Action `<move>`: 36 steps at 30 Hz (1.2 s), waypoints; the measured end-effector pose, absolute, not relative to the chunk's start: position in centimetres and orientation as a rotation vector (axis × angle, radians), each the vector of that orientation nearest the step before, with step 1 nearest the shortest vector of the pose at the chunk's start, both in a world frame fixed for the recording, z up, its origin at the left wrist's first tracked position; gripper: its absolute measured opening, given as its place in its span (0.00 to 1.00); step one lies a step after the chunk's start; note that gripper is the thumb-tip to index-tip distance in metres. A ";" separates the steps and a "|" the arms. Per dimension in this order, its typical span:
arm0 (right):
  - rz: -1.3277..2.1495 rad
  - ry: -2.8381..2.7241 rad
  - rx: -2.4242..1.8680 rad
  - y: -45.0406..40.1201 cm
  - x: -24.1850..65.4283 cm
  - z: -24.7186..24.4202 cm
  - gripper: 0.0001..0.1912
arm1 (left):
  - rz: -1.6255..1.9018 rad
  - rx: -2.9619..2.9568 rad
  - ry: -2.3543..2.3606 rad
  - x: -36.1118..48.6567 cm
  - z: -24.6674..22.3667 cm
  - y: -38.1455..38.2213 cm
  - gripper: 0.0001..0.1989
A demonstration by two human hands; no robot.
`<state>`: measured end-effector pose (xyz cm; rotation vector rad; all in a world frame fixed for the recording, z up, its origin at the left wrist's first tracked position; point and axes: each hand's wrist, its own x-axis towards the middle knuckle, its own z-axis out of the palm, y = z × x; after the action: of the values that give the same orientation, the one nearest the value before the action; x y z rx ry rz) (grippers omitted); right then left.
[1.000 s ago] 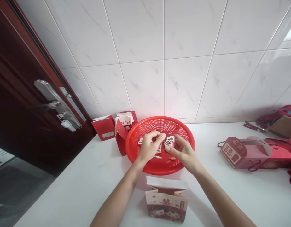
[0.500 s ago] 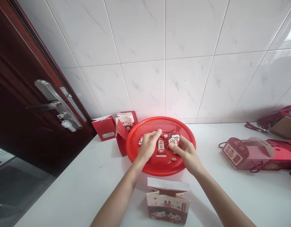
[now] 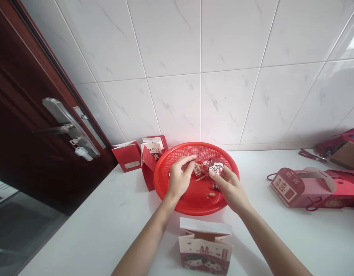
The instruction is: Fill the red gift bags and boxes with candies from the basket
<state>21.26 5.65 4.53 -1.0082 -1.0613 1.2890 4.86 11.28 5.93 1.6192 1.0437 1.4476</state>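
A round red plastic basket (image 3: pixel 194 205) with a mesh wall stands on the white table, and both hands are over it. My right hand (image 3: pixel 232 189) pinches a dark red snack packet (image 3: pixel 216 167) with a white printed patch, near the basket's right side. On the left, my left hand (image 3: pixel 179 178) has its thumb and forefinger apart, beside a red and cream candy packet (image 3: pixel 198 170) in the basket. A peanut (image 3: pixel 211 194) lies near the front. In front of the basket stands a printed paper gift box (image 3: pixel 204 253) with its top open.
Red gift boxes (image 3: pixel 127 156) lean near the wall at the left, behind the basket. More pink and red handled boxes (image 3: pixel 303 188) lie to the right, with a dark red bag (image 3: pixel 339 143) beyond. A dark wooden door (image 3: pixel 30 96) borders the left side.
The red and cream packet has shifted from upright to tilted, further back in the basket. My left hand has spread its thumb and forefinger. My right hand keeps its packet, slightly further right.
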 end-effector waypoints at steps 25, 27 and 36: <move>1.273 -1.152 -1.056 5.4 21.3 5.0 0.21 | 1.351 1.701 0.941 5.1 6.2 10.7 0.10; 1.268 -1.167 -1.049 5.4 21.2 5.1 0.21 | 1.357 1.714 0.940 5.1 6.2 10.7 0.10; 1.258 -1.209 -1.025 5.6 21.3 4.3 0.23 | 1.351 1.717 0.969 4.8 6.1 10.8 0.10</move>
<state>21.27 5.65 4.26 -1.0254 -1.2088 1.2585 4.78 10.81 6.12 1.7169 0.9694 1.3514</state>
